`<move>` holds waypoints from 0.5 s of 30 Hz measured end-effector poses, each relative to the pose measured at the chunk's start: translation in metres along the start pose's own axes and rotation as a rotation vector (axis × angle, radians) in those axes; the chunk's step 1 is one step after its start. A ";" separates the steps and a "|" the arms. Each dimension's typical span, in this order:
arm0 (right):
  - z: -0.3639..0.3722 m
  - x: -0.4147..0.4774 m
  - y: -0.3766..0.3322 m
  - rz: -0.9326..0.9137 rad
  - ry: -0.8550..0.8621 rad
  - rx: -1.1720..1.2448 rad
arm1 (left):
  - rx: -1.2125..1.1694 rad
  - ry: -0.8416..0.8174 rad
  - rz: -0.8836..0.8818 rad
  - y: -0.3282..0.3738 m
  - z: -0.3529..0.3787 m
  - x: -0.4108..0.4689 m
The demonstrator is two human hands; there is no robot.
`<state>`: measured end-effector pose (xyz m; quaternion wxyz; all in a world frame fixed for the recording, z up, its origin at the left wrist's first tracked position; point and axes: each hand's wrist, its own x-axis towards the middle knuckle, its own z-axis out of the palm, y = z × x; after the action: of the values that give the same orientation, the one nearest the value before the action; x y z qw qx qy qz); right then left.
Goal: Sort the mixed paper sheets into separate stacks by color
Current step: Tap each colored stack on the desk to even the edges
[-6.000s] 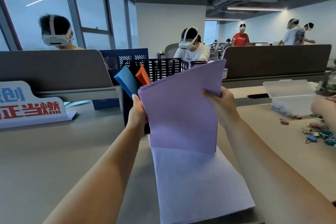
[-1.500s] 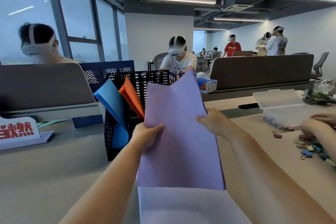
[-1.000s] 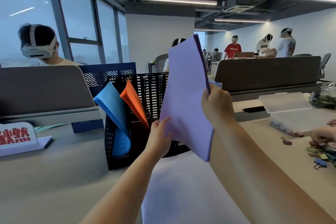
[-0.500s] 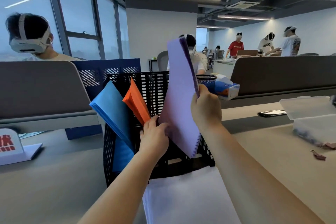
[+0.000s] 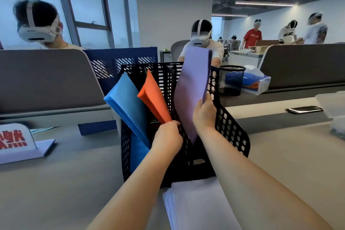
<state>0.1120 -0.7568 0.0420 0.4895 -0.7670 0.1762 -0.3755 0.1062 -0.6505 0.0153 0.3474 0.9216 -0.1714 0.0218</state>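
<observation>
blue sheets [image 5: 128,106] and orange sheets [image 5: 155,97] lean in the black mesh rack [image 5: 231,132]. my left hand [image 5: 168,138] pinches the purple stack [image 5: 192,87] low, my right hand [image 5: 204,114] clamps its edge above the rack's right slot.

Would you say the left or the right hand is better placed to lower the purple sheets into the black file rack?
Right hand: it grips the purple sheets over the black file rack; the left hand only steadies below.
</observation>
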 end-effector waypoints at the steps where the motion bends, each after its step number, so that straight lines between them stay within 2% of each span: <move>1: 0.004 0.001 0.001 0.025 -0.004 0.069 | 0.023 -0.031 -0.001 0.000 0.000 0.001; 3: 0.010 0.002 0.006 0.074 -0.014 0.169 | 0.041 -0.066 -0.003 -0.001 0.001 0.003; 7: 0.018 0.001 0.019 0.089 -0.043 0.169 | 0.059 -0.061 0.029 -0.001 -0.001 0.000; 11: 0.021 0.004 0.014 0.078 0.017 0.251 | 0.093 -0.096 0.063 0.002 -0.003 -0.002; 15: 0.024 0.008 0.018 0.115 -0.106 0.165 | 0.096 -0.124 0.056 0.008 -0.007 -0.008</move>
<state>0.1370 -0.7554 0.0234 0.5804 -0.7316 0.1624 -0.3186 0.0971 -0.6490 0.0241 0.2906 0.9317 -0.2173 -0.0174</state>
